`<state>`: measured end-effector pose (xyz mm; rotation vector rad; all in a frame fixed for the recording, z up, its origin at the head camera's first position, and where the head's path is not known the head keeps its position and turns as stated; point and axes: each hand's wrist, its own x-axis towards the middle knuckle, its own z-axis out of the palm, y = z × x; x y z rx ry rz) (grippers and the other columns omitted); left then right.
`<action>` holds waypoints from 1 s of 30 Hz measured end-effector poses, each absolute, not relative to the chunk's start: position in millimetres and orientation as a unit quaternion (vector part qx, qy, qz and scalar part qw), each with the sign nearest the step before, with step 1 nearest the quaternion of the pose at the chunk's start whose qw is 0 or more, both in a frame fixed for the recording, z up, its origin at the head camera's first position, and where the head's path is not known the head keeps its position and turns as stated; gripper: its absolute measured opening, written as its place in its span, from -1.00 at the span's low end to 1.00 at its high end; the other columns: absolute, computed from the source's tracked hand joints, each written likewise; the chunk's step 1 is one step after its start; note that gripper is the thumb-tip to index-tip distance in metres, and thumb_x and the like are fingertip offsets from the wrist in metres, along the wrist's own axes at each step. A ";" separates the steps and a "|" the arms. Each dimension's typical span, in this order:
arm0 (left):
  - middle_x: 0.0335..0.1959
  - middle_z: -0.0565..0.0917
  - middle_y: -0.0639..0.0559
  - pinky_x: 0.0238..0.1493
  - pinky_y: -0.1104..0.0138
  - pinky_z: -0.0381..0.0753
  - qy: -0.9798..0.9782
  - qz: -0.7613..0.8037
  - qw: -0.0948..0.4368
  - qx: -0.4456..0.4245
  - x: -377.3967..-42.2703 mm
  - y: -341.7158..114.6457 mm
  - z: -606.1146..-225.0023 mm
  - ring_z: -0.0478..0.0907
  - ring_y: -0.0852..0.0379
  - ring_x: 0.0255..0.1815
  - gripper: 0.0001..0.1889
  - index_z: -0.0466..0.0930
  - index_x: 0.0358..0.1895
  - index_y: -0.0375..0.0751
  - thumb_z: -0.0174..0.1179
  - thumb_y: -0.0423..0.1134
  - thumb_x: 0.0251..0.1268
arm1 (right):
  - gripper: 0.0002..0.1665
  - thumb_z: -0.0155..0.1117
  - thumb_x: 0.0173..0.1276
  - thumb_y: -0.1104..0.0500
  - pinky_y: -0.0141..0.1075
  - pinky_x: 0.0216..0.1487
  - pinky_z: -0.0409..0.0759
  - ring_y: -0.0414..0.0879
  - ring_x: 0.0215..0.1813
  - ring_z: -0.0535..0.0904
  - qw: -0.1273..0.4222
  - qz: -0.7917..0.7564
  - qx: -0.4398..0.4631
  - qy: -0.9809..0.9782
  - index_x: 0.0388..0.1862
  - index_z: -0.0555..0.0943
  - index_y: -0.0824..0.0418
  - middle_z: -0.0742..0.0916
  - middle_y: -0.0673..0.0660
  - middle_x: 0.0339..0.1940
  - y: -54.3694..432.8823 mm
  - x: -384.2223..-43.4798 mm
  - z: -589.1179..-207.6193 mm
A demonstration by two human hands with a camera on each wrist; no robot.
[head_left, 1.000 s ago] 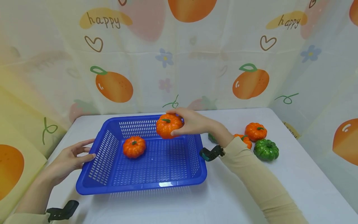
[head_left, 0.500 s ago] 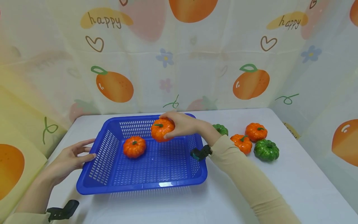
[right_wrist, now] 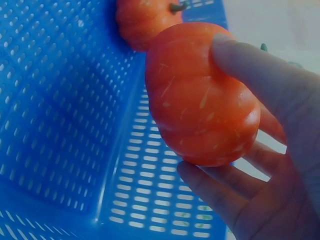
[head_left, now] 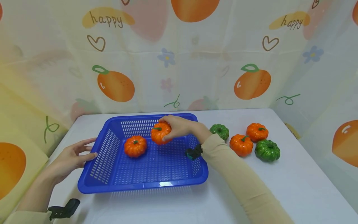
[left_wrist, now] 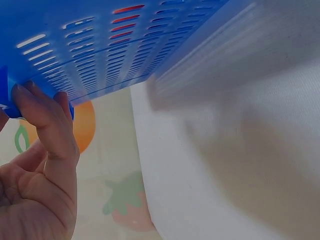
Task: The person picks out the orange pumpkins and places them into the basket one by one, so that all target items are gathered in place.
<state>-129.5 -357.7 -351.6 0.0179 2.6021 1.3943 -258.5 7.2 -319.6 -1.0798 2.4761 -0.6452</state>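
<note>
A blue plastic basket with slotted walls sits on the table, its left rim gripped between the thumb and fingers of my left hand. The left wrist view shows those fingers bent at the rim. Over the basket's back half, my right hand holds a small orange pumpkin with a green stem. In the right wrist view the thumb lies across one side of this pumpkin and the fingertips are on the other. Another orange pumpkin rests inside the basket, to the left of the held one.
Right of the basket lie two orange pumpkins, one nearer and one farther. A green pumpkin lies beside them, and another green pumpkin is close behind my right sleeve. A patterned curtain hangs behind the white table.
My right hand has carried the orange pumpkin slightly left and lower into the basket. The forearm moved left too, uncovering pumpkins on the right. My left hand stays at the rim.
</note>
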 end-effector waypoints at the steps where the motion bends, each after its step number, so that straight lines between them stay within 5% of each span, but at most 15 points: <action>1: 0.01 0.41 -0.31 -0.26 0.27 0.63 0.878 0.469 0.095 0.006 -129.5 -357.8 -351.5 0.63 0.10 -0.29 -0.22 -0.02 0.42 -0.30 0.16 -0.07 0.26 | -0.16 0.32 0.17 0.02 -0.25 0.23 0.38 -0.06 0.19 0.38 0.183 -0.221 -0.382 0.878 0.37 0.21 0.22 0.42 0.13 0.27 6.2 -259.0 -320.5; 8: 0.03 0.40 -0.33 -0.26 0.27 0.63 0.880 0.465 0.096 0.003 -129.1 -357.9 -350.9 0.63 0.10 -0.29 -0.22 -0.03 0.42 -0.28 0.15 -0.05 0.26 | -0.13 0.29 0.18 -0.03 -0.18 0.33 0.24 0.00 0.31 0.28 0.203 -0.162 -0.381 0.887 0.40 0.19 0.21 0.36 0.17 0.34 -1.5 -261.8 -329.0; 30: 0.02 0.41 -0.32 -0.26 0.27 0.63 0.877 0.470 0.098 0.004 -130.1 -358.3 -351.2 0.63 0.09 -0.30 -0.22 -0.02 0.42 -0.29 0.16 -0.09 0.25 | -0.18 0.32 0.17 -0.01 -0.22 0.32 0.26 -0.03 0.26 0.33 0.231 -0.177 -0.352 0.890 0.35 0.25 0.22 0.42 0.14 0.28 -6.9 -265.2 -358.5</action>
